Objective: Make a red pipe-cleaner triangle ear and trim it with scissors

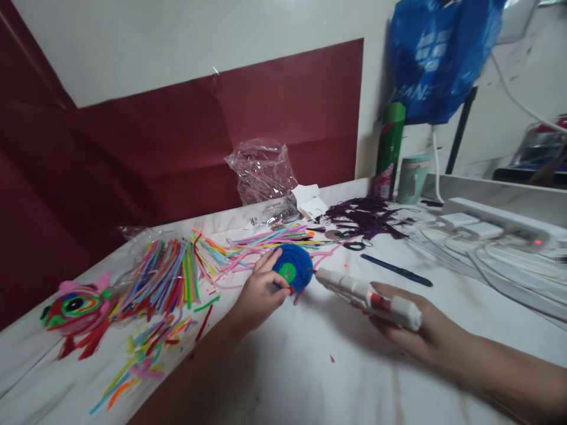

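Near the middle of the table, my left hand grips the left and lower edge of a blue disc with a green centre. A small red bit shows at its fingertips. My right hand is wrapped round a white glue gun with a lit orange light. The gun's nozzle points left and lies close to the disc's right edge; whether it touches cannot be made out. Pink pipe cleaners lie behind the disc.
Bundled pipe cleaners, cut pieces and a pipe-cleaner figure lie left. Purple strands, a dark blue pen-like tool and a power strip with cables are right. A green cup stands behind.
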A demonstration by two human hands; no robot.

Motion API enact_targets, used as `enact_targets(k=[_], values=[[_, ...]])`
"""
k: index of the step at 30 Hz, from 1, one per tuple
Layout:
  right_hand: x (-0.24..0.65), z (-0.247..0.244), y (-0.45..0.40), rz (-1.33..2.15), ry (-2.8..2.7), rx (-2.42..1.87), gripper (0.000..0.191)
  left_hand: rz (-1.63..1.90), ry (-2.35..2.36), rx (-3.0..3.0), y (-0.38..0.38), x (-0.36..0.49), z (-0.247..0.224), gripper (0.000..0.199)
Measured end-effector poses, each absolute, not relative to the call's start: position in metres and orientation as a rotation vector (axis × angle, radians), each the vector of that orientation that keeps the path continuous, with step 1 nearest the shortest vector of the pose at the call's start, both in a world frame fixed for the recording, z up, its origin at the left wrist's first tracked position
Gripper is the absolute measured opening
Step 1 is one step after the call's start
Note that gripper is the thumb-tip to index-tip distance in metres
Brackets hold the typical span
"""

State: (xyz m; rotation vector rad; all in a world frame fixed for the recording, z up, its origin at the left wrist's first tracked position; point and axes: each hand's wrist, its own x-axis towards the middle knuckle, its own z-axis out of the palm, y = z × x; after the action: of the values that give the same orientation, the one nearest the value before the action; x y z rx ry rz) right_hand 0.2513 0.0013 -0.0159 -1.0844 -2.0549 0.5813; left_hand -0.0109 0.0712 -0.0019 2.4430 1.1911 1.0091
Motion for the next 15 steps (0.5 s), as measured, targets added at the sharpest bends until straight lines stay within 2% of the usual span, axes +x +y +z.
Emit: enact_targets(k=[15], values=[[0.232,-0.021,0.006,0.383,-2.284,-0.973,0.009,0.946,1.129,2.717,0.065,-0.001,-0.013,0.008]])
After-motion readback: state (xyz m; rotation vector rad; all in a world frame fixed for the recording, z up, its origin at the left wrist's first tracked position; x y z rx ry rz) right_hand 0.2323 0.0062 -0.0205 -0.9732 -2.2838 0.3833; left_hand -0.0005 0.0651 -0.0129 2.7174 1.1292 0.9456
